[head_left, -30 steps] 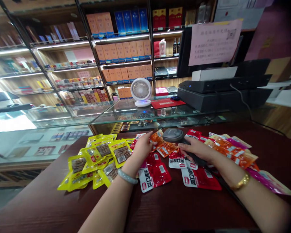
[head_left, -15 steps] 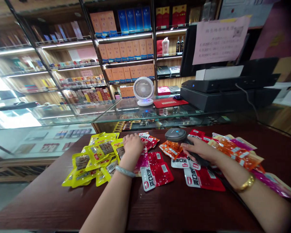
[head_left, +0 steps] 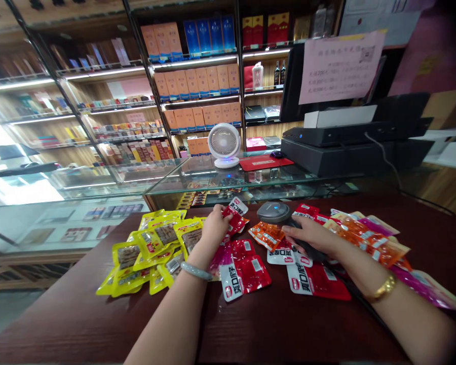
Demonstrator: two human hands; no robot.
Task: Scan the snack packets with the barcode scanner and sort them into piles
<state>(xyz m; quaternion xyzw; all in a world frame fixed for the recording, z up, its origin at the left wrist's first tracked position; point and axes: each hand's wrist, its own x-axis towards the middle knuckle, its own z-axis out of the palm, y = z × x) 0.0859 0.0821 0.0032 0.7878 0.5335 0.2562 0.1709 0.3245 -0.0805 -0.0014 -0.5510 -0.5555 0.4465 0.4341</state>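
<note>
My right hand is wrapped round the handle of a dark grey barcode scanner, whose head points away over the packets. My left hand, with a pale bangle on its wrist, has its fingers closed on the edge of a red-and-white snack packet. Just left of it lies a pile of yellow snack packets. Below the hands are red snack packets with white ends and barcodes up. An orange packet lies under the scanner head. My left palm is hidden.
More orange, red and purple packets are heaped right of my right hand. The scanner's cable runs under my right forearm on the dark wooden table. Beyond stands a glass counter with a white fan and a black cash register.
My left hand has shifted slightly right and closed on the red-and-white packet, which has turned and moved right. My right hand and the scanner keep about the same place.
</note>
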